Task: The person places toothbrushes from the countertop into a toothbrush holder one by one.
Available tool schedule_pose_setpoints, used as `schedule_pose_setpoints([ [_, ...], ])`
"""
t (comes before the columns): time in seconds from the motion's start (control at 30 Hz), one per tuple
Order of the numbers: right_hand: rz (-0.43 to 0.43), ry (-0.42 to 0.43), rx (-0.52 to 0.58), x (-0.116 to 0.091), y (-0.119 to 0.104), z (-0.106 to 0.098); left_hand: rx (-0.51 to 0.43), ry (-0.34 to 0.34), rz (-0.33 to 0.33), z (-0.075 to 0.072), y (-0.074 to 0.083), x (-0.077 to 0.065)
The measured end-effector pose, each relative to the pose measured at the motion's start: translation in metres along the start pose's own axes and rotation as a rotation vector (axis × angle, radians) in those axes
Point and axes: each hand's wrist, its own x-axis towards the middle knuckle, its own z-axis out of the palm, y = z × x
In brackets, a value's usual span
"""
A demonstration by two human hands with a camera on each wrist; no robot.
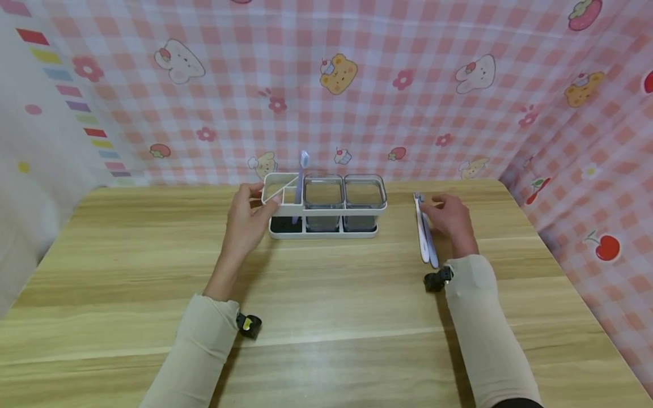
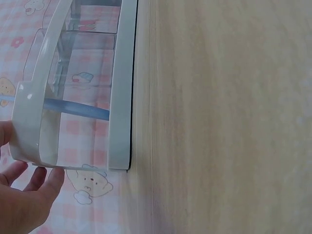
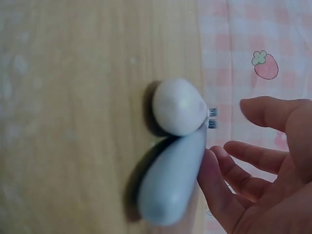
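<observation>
A white toothbrush holder [image 1: 339, 212] stands at the back of the table, its left end gripped by my left hand [image 1: 244, 218], thumb at the front and fingers around the side. One bluish toothbrush [image 1: 299, 187] stands upright in a left compartment, bristles up. On the right, a white toothbrush [image 1: 422, 235] and a blue-grey toothbrush [image 1: 430, 241] lie side by side, heads toward the back wall. My right hand [image 1: 451, 218] is beside their head ends; in the right wrist view its thumb and fingers are spread, with fingertips right at the blue-grey handle [image 3: 170, 180].
Two clear square cups [image 1: 322, 222] sit in the middle and right slots of the holder. Behind the wooden table [image 1: 326, 317] hangs a pink checked cloth [image 1: 306, 113], which also covers the right side. Each wrist carries a small black device [image 1: 249, 326].
</observation>
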Motion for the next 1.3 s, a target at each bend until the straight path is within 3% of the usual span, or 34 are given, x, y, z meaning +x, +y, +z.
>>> schedule_pose_setpoints([
  [0.2,0.028,0.001,0.054,0.005,0.007,0.003,-0.011,0.001,-0.004,0.0,-0.001,0.0],
  [0.6,-0.017,0.032,-0.045,0.008,0.01,0.003,-0.006,-0.007,-0.001,-0.001,-0.001,0.001],
  [0.97,-0.02,0.06,0.032,0.01,0.015,0.001,-0.004,-0.003,0.003,0.0,-0.002,0.002],
  [1.3,0.037,0.051,0.07,0.01,0.014,-0.001,0.017,0.001,0.007,0.001,0.0,0.0],
])
